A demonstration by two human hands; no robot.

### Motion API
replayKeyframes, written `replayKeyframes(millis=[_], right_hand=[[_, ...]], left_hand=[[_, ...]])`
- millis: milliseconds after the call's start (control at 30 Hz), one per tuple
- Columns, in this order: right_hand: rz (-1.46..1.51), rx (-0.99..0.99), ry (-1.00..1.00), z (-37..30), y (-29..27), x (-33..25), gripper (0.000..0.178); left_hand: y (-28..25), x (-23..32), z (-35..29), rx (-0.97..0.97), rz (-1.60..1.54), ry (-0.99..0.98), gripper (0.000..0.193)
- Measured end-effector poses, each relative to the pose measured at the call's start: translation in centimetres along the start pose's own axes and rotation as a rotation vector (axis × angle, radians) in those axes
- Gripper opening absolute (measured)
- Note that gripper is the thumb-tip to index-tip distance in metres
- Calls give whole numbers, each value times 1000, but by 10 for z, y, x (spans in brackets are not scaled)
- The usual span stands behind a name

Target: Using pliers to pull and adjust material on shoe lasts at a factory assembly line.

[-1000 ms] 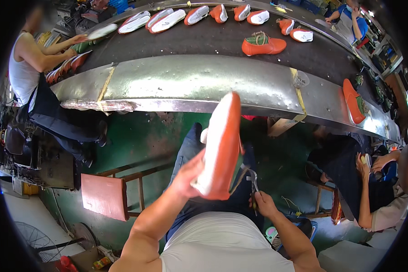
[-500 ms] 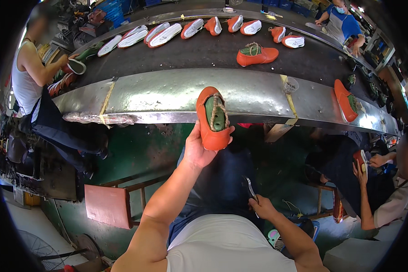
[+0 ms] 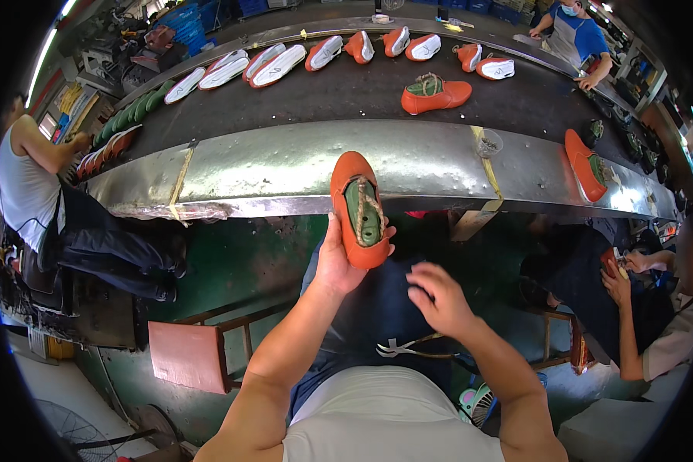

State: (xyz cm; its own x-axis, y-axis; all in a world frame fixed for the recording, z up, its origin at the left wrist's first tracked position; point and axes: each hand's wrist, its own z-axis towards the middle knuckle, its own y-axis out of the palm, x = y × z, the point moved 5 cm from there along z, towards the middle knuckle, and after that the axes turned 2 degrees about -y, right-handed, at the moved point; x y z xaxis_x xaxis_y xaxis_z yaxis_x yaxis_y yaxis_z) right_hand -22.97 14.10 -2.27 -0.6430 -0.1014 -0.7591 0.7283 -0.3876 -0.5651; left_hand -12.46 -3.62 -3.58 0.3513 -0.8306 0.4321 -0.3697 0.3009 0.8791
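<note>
Raised before the bench edge, my left hand (image 3: pixel 339 266) is closed around an orange shoe (image 3: pixel 352 171), holding it from beneath by the heel half. The toe points away from me and the opening faces up. Inside the shoe sits a green shoe last (image 3: pixel 370 233) with a twisted rope loop (image 3: pixel 359 208) on it. My right hand (image 3: pixel 443 304) hovers over my lap, below and right of the shoe, empty, with thumb and fingers apart. Metal pincers (image 3: pixel 399 349) lie across my lap beneath it, their handles partly hidden by my right forearm.
A dark conveyor (image 3: pixel 285 108) with a metal edge (image 3: pixel 254 169) crosses ahead, carrying a row of shoes (image 3: pixel 277 68). One lasted orange shoe (image 3: pixel 436 98) stands on it; another (image 3: pixel 584 165) rests on the right edge. Co-workers are at left, right and far right. A stool (image 3: pixel 189 354) stands left.
My right hand has let go of a metal tool and risen toward the shoe; pincers now lie on my lap. The shoe is slightly lower. The left co-worker has moved further left.
</note>
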Motion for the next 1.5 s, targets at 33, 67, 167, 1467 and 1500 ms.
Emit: replayKeyframes(millis=[33, 67, 167, 1467, 1500], right_hand=[[70, 87, -32, 24, -7, -12, 29], [134, 139, -21, 46, -11, -22, 32], [77, 207, -66, 92, -6, -35, 40], [-623, 172, 12, 168, -98, 131, 53], [-601, 173, -4, 173, -94, 128, 53]], left_hand=[[2, -1, 0, -3, 7, -2, 69], [0, -2, 1, -6, 11, -2, 69], [-6, -8, 4, 37, 107, 31, 69], [59, 141, 280, -2, 454, -37, 63], [43, 165, 316, 145, 554, 43, 66]])
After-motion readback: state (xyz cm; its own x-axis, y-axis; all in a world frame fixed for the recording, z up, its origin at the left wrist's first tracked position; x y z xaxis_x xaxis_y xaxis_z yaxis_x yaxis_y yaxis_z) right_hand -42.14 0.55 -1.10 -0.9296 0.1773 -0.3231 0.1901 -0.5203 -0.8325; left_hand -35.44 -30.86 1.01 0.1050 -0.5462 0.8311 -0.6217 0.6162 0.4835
